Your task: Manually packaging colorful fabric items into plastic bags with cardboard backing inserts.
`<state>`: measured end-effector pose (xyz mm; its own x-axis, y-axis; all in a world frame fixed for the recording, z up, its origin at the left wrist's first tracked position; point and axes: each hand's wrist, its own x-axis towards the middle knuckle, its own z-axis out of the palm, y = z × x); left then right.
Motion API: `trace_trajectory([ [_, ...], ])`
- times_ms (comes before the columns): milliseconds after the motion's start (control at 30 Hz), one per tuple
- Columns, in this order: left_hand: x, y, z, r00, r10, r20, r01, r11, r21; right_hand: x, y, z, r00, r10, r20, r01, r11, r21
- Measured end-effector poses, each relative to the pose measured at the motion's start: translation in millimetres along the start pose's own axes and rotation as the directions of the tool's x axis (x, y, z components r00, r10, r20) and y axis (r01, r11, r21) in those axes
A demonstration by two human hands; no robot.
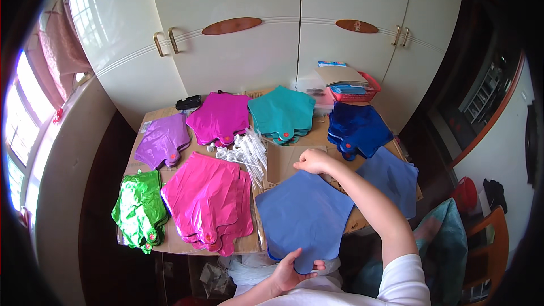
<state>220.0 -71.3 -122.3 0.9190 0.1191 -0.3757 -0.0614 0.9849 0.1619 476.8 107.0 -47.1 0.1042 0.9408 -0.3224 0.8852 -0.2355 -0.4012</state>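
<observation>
A flat, star-shaped blue-grey foil balloon (303, 212) lies at the table's near edge, its rounded tail toward me. My left hand (289, 272) grips that tail, thumb on top and fingers underneath. At the balloon's far tip is my right hand (315, 161), fingers curled together; whatever they pinch is hidden. Beneath my right forearm lies another blue-grey foil balloon (391, 181). Beyond it sits a stack of dark blue foil balloons (360, 127). White plastic balloon sticks (249, 150) with small cups lie in a heap left of my right hand.
Flat foil balloons in pink (201, 198), green (139, 209), purple (161, 139), magenta (221, 116) and teal (283, 110) cover much of the cardboard-topped table (241, 243). A red basket (368, 92) and a black object (188, 102) sit toward the back, before white cabinets (238, 56). A wooden chair (493, 249) stands right.
</observation>
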Motion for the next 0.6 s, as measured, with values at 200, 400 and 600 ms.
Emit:
trace_trajectory([
  [200,1,3,8,0.998,-0.01,-0.056,0.013,0.999,0.048,4,11,6,0.989,-0.056,-0.14,0.059,0.998,0.02],
  [400,6,4,14,0.974,-0.014,-0.225,0.032,0.997,0.075,3,4,6,0.996,0.008,-0.094,-0.001,0.997,0.072],
  [600,5,7,26,0.962,-0.025,-0.274,0.042,0.998,0.056,9,10,13,0.981,-0.098,-0.17,0.119,0.986,0.116],
])
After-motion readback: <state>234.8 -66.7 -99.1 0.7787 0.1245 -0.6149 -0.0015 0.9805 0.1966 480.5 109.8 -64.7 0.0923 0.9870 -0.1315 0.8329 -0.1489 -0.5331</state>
